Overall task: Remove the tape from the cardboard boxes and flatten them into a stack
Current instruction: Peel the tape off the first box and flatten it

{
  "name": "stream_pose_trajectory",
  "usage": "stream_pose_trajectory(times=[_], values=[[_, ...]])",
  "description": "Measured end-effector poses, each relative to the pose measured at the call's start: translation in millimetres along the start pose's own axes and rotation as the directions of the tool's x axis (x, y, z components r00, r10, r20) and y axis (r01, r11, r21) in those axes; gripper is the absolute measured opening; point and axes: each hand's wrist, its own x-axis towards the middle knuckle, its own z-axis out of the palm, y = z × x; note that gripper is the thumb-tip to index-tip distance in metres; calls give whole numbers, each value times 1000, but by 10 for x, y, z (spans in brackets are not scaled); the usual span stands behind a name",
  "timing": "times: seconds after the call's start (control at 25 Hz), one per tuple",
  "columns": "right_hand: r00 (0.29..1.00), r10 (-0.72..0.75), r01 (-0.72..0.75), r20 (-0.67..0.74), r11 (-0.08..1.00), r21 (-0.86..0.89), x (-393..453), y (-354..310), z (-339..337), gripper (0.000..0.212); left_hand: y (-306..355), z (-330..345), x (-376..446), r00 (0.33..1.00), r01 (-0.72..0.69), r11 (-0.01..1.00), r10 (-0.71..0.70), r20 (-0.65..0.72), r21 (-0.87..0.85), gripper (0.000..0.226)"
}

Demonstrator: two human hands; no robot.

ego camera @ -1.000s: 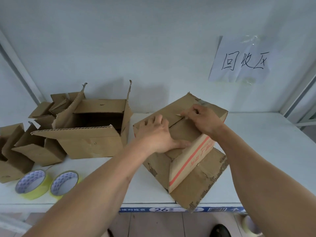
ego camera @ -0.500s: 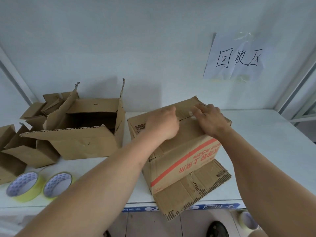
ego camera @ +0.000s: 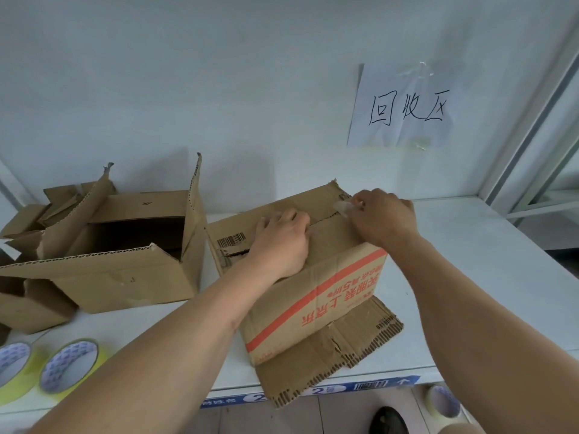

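Both bare forearms reached forward and up from the lower edge of the view, converging toward the middle. The left hand (ego camera: 279, 242) lay knuckles-up with its fingers curled under, pressing down. The right hand (ego camera: 383, 219) sat just beyond and to the right of it, wrist bent, thumb and fingertips pinched together at its far left edge.

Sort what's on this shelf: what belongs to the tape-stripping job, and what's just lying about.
Job: printed box; tape strip in right hand grip; left hand; open box; flattened cardboard.
Lying about: two tape rolls; wall sign.
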Motion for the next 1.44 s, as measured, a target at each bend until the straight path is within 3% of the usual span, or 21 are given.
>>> stream_pose_trajectory(times=[0.12, 0.24, 0.32, 0.4, 0.48, 0.64, 0.72, 0.8, 0.88, 1.0, 1.04, 1.08, 1.16, 1.28, 1.36, 1.44], values=[[1000, 6, -5, 13, 997, -82, -65, -269, 74, 48, -38, -6, -4, 1000, -20, 999, 21, 4, -32, 15], [996, -18, -3, -92, 976, -217, 15, -220, 96, 24, -61, -12, -41, 1000, -31, 999, 31, 1, -40, 13], [987, 101, -111, -127, 991, -74, 42, -32, 22, 16, -109, -34, -87, 999, -44, 998, 43, -5, -48, 12], [971, 226, -208, -79, 960, 190, 12, 104, -43, 24, -179, -84, -110, 998, -63, 997, 64, 17, -54, 12], [977, 211, -206, 21, 918, 339, -42, 97, -60, 23, -196, -143, -101, 996, -65, 996, 68, 65, -56, 13], [971, 175, -229, 163, 880, 416, -18, -80, 13, 46, 50, -220, 43, 998, 40, 999, -40, 45, -12, 12], [974, 186, -221, 129, 900, 376, 22, -76, 80, 41, 279, -155, 171, 997, 80, 997, -79, 17, -11, 12], [972, 201, -235, 124, 865, 444, 43, -11, 110, 28, 493, -56, 288, 995, 103, 990, -104, -9, -94, 17], [953, 261, -294, 152, 694, 657, 36, 125, 151, 17, 591, 26, 386, 992, 119, 986, -122, -17, -121, 23], [856, 412, -426, 311, 222, 877, -135, 409, 264, 15, 536, 82, 404, 995, 97, 994, -97, 5, -51, 24], [827, 441, -442, 348, 129, 888, -200, 497, 310, 16, 502, 96, 404, 996, 92, 995, -91, 8, -41, 25], [818, 449, -447, 361, 98, 889, -250, 553, 348, 15, 474, 101, 400, 997, 79, 996, -79, -3, -33, 25], [861, 377, -417, 341, 142, 898, -286, 533, 336, 14, 477, 116, 425, 999, 13, 999, -15, -52, -38, 24], [909, 244, -370, 338, 101, 924, -252, 404, 211, 17, 676, 132, 593, 987, -130, 956, 100, -124, -265, 19], [920, 250, -298, 300, -47, 953, -245, 426, 172, 18, 815, 131, 680, 991, -101, 878, 47, -124, -469, 19], [918, 316, -237, 242, -55, 970, -286, 510, 177, 20, 842, 157, 710, 990, -62, 797, -26, -137, -601, 20]])
